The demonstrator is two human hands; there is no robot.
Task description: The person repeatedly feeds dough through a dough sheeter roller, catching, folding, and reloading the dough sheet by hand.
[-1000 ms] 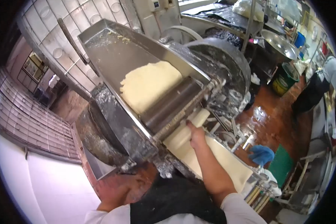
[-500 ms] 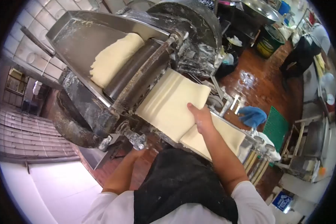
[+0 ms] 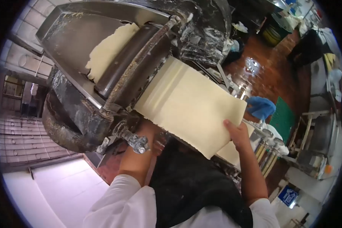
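Fingers [image 3: 227, 124] pinching dough [image 3: 190, 104], right hand [image 3: 238, 134] outstretched

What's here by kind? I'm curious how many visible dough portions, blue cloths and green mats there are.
Dough portions: 3 (tray dough, held sheet, lower layer)
Blue cloth: 1
Green mat: 1
Total: 5

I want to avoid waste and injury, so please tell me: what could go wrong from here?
The right hand holds the dough sheet only near its outer end, so it might stretch or tear there. The sheet's near corner looks close to the black apron and could brush it. The left hand, partly hidden beside the metal screw, might get knocked.
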